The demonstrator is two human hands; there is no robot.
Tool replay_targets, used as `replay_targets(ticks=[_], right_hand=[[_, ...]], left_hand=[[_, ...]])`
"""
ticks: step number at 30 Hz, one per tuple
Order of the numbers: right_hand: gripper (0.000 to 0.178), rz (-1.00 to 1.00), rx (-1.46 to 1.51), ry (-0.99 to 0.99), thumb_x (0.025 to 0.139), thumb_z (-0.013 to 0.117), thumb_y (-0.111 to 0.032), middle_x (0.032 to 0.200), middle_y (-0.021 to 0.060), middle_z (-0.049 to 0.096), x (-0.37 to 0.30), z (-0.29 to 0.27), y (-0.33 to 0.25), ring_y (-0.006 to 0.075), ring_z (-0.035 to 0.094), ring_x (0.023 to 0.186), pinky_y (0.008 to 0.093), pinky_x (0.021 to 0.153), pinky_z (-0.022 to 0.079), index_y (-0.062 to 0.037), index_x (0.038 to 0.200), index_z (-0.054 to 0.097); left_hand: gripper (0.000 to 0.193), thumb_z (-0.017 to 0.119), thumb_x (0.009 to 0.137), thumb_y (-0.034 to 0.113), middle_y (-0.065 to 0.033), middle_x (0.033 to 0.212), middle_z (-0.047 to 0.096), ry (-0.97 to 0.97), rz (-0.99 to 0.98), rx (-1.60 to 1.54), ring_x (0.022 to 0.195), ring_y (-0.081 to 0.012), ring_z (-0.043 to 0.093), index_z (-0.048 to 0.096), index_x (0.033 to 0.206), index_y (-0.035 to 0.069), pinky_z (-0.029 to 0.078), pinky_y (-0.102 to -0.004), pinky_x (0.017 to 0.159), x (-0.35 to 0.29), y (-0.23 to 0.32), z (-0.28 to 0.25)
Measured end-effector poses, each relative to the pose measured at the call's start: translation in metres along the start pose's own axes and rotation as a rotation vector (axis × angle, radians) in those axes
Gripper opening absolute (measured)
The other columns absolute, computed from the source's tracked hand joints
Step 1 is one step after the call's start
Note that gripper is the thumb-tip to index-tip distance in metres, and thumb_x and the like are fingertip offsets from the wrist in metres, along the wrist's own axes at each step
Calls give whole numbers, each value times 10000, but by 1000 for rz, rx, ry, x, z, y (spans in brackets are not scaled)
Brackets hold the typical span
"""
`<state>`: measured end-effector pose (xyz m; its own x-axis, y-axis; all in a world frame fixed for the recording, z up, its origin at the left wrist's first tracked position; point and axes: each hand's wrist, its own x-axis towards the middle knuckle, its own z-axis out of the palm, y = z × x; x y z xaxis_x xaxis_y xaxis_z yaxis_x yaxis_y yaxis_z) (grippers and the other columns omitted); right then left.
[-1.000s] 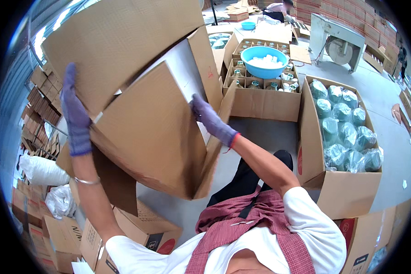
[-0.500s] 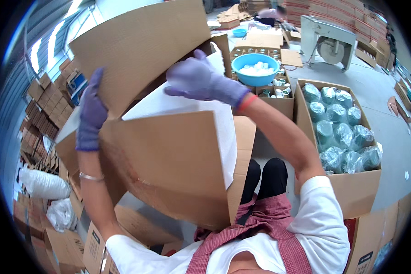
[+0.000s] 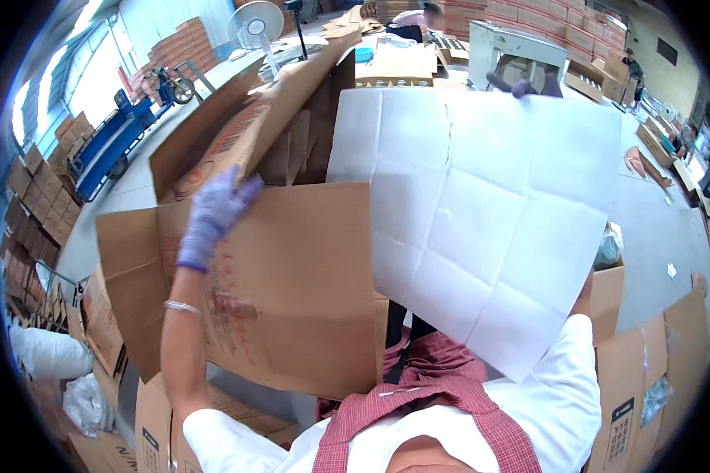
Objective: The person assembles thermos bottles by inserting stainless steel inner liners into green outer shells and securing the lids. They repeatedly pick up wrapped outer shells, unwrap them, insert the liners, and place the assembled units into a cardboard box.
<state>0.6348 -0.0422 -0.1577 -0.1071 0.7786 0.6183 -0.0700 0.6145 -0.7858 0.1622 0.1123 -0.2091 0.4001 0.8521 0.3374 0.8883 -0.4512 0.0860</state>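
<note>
My left hand (image 3: 211,217), in a purple knit glove, grips the lower corner of a raised flap (image 3: 272,110) on a large open brown carton (image 3: 308,260). That flap leans up and away, with red print on it. My right hand (image 3: 532,85), gloved alike, holds the top edge of a big white sheet (image 3: 489,213) to the right of the carton. The sheet is creased in a grid and hangs down to my lap. It hides most of the right hand and the right forearm. Cardboard dividers (image 3: 296,150) show inside the carton.
A grey metal machine (image 3: 517,55) stands behind the sheet. A white fan (image 3: 256,27) and a blue cart (image 3: 110,150) are far left. Cartons (image 3: 627,386) stand at the lower right, and white bags (image 3: 51,352) lie at the left. A person (image 3: 410,22) is at the back.
My right hand has drawn the white sheet out of the carton and swung it right. My left hand has moved right along the carton, and the flap has tilted. My view has shifted.
</note>
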Motion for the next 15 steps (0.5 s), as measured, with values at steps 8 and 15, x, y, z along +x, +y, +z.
replay_targets(ticks=[8,15], right_hand=[[396,18,-711,-358,959,539,-281,1306,260,575,-105,-37,-81,338,558,1204,413,980,464,-46,1275,582],[474,239,-968,147,965,532,-362,1184,209,627,-92,-53,-126,304,622,1037,399,883,531,-64,1334,534]], left_hand=[[832,736,852,360,-254,1495,369,-45,492,-728,1391,-422,349,335,1473,-23,284,-449,1159,-100,170,110],[1225,831,553,580,-242,1526,299,77,930,-567,1400,-436,301,287,1508,40,209,-624,1128,-149,267,125]])
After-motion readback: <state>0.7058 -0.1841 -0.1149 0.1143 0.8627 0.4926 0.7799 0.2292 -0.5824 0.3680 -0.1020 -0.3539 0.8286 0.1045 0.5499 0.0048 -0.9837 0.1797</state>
